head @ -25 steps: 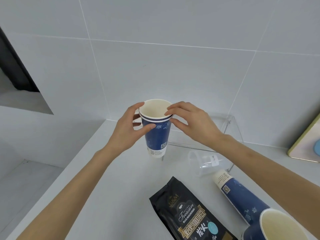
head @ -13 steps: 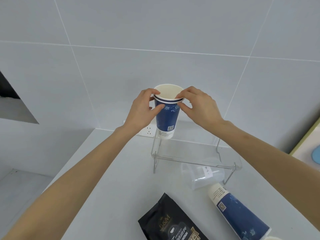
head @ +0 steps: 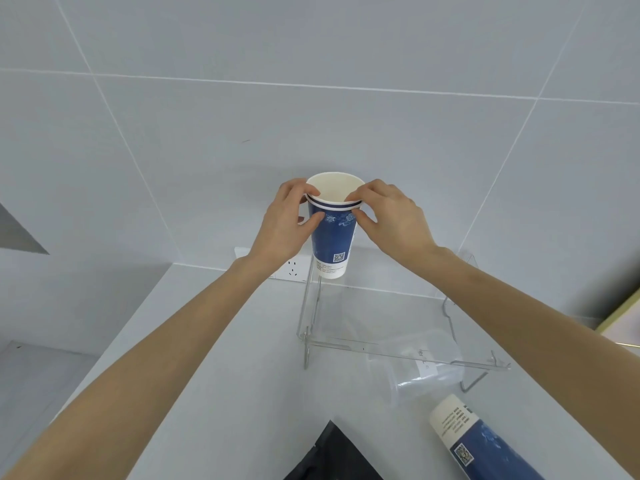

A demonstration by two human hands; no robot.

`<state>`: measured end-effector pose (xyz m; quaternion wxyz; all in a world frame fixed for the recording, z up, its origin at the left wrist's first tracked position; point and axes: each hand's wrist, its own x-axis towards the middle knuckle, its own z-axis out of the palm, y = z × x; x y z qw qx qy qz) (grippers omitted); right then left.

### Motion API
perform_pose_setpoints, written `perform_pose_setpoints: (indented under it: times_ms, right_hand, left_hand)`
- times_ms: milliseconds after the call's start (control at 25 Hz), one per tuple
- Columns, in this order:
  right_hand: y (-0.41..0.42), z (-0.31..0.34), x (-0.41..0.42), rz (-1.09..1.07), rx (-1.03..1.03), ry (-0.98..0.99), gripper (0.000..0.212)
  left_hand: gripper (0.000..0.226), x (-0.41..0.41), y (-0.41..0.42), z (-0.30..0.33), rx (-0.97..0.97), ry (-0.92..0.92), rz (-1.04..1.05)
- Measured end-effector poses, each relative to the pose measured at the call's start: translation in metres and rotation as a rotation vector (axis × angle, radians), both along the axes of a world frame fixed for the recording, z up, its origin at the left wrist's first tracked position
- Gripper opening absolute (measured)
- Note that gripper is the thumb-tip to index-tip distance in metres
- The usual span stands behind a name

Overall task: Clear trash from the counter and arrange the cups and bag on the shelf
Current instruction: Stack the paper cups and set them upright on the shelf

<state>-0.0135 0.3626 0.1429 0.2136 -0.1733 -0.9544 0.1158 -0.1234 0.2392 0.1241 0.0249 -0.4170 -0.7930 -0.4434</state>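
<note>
Two nested blue paper cups (head: 333,233) with white rims stand upright between my hands, held over the left end of a clear acrylic shelf (head: 398,351). My left hand (head: 285,223) grips the left side near the rim. My right hand (head: 391,220) pinches the rim on the right. Whether the cup base touches the shelf top, I cannot tell. Another blue paper cup (head: 481,441) lies on its side at the bottom right. A black coffee bag (head: 332,459) shows its top corner at the bottom edge.
A clear plastic cup (head: 422,368) lies on its side under the shelf's front right part. A white wall socket (head: 294,268) sits behind the shelf's left end. The grey counter (head: 225,375) drops off at the left. A framed board (head: 623,323) leans at the far right.
Both hands carried the nested cups up and away toward the wall, over the shelf's left end. The view tilted upward, so the bag and lying cup slid toward the bottom edge.
</note>
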Motion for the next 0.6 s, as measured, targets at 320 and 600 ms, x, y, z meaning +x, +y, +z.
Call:
perform_pose_setpoints:
  times_ms: [320,600]
  right_hand:
    - [-0.004,-0.004,0.011,0.039,0.051,-0.047,0.041]
    - [-0.013,0.006,0.061,0.034,0.130,-0.189,0.056]
  left_hand:
    - [0.049,0.004,-0.011,0.003,-0.135,0.053,-0.036]
    - [0.061,0.042,-0.038,0.018,-0.229,0.104,0.000]
